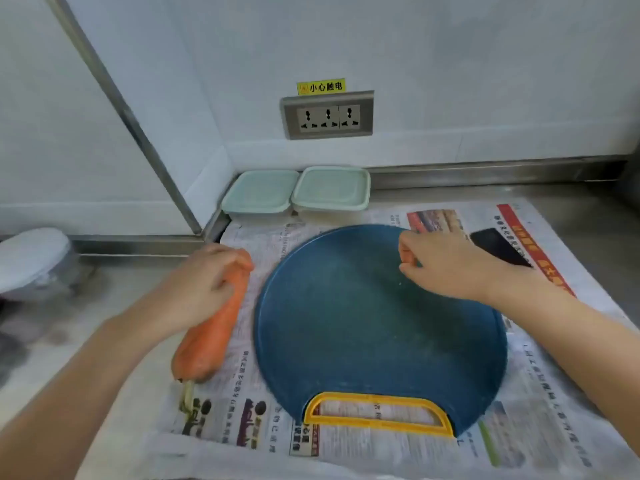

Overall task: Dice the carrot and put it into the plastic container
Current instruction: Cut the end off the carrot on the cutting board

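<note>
1. The left grip [204, 285] is curled round the far half of the carrot [214, 327], fingers wrapped over it. The carrot lies lengthwise over the newspaper [381, 452], stalk end towards the person, just beside the left edge of the board [363, 323]. Whether it rests on the paper or is lifted, I cannot tell.
2. The right grip [446, 268] pinches a small orange piece [408, 256], probably a carrot end, over the board's far right part.
3. Done so far: very little, judging by this. The carrot looks nearly whole and there are no dice on the board.
4. Left to do: all the cutting, then the transfer. The two containers [259, 192] sit side by side at the counter's [571, 202] back edge by the wall corner, both lidded. No knife shows plainly; a dark flat thing [495, 245] lies on the newspaper behind the right wrist, and I cannot identify it.
5. Pose: both forearms reach in from the near edge. The left angles rightward, the right angles leftward, and both hands are palm down.
</note>
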`<control>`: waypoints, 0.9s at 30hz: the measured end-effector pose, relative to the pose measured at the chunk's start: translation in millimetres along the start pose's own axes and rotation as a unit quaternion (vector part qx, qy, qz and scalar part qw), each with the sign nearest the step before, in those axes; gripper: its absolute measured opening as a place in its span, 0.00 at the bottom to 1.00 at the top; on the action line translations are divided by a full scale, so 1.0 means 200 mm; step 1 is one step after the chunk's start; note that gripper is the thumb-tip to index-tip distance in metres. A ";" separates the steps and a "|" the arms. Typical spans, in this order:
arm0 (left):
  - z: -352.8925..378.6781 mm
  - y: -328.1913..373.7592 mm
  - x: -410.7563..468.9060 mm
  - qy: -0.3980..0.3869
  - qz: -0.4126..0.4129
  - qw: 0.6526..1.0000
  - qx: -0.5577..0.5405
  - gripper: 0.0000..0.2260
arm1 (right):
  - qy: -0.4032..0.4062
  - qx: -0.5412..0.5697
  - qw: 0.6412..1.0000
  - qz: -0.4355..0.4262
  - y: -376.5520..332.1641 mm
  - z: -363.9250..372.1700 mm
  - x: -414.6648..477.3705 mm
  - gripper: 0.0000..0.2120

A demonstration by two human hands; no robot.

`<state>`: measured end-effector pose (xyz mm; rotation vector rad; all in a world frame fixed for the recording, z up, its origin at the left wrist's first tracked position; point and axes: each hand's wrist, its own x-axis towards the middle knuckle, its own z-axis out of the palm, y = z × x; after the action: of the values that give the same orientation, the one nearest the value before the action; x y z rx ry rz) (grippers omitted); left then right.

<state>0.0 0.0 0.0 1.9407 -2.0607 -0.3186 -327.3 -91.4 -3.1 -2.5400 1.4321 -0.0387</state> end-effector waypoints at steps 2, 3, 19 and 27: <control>-0.01 0.00 -0.04 0.002 -0.061 0.998 0.015 0.14 | 0.013 0.005 1.000 -0.003 0.00 0.03 -0.03 0.05; 0.00 -0.01 -0.06 -0.008 -0.087 0.996 0.023 0.16 | 0.020 0.007 1.000 -0.007 0.01 0.05 -0.05 0.05; 0.01 0.36 -0.16 -0.054 -0.162 0.972 -0.161 0.18 | 0.040 0.042 0.997 0.044 0.04 0.04 -0.45 0.12; 0.17 0.68 -0.08 -0.103 -0.254 0.894 -0.355 0.09 | 0.135 -0.004 0.961 0.242 0.16 0.08 -0.63 0.21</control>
<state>-138.9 24.7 15.7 1.9462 -1.1978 -1.2382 -417.5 1.9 -13.8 -2.1790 2.1225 -0.3074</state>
